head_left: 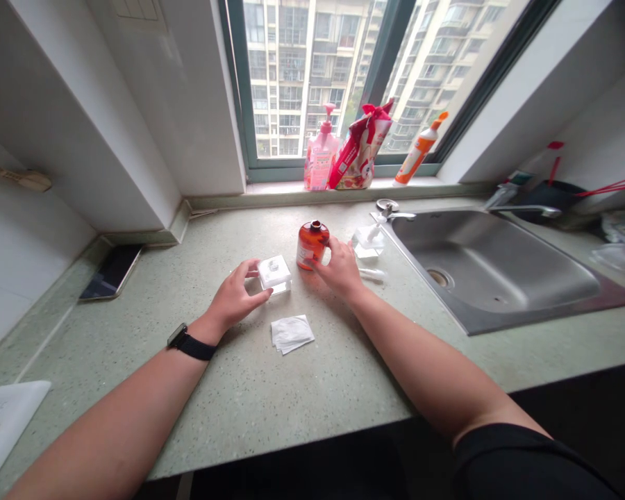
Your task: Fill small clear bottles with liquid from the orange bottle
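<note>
Amber and upright, the bottle stands left of the right hand, whose grip pinches it. The left hand clasps the clear box.

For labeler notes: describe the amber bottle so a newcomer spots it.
Green countertop, left of the steel sink. The right hand holds a squat bottle with a short dark neck, between a clear square container and a clear pump bottle. Only it is amber.
</note>
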A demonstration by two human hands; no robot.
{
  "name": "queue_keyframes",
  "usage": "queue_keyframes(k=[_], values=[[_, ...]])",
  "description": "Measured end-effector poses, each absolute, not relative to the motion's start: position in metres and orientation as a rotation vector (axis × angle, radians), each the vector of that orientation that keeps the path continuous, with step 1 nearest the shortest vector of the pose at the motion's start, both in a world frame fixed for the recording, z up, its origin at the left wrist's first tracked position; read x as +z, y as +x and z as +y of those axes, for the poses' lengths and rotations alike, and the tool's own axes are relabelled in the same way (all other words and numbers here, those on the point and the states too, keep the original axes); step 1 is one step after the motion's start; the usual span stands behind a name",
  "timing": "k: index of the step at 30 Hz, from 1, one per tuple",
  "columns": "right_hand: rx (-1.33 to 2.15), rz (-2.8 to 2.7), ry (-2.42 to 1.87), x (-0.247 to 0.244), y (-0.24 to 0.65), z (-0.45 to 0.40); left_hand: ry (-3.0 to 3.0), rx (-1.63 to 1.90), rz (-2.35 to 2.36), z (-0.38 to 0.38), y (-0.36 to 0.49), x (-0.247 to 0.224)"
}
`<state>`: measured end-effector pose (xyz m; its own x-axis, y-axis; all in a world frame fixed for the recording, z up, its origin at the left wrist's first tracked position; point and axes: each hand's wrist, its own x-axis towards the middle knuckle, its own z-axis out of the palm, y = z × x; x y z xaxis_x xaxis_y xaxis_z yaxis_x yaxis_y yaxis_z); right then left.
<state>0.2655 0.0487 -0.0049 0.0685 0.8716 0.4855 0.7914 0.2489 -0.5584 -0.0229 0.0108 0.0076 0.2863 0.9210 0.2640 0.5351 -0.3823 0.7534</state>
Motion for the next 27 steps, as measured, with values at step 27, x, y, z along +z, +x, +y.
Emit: queue_keyframes(k=[27], values=[[0.596,-2.501,-0.954,0.018,0.237,-0.024,2.075,0.959,1.264,0.013,-0.025,0.003]])
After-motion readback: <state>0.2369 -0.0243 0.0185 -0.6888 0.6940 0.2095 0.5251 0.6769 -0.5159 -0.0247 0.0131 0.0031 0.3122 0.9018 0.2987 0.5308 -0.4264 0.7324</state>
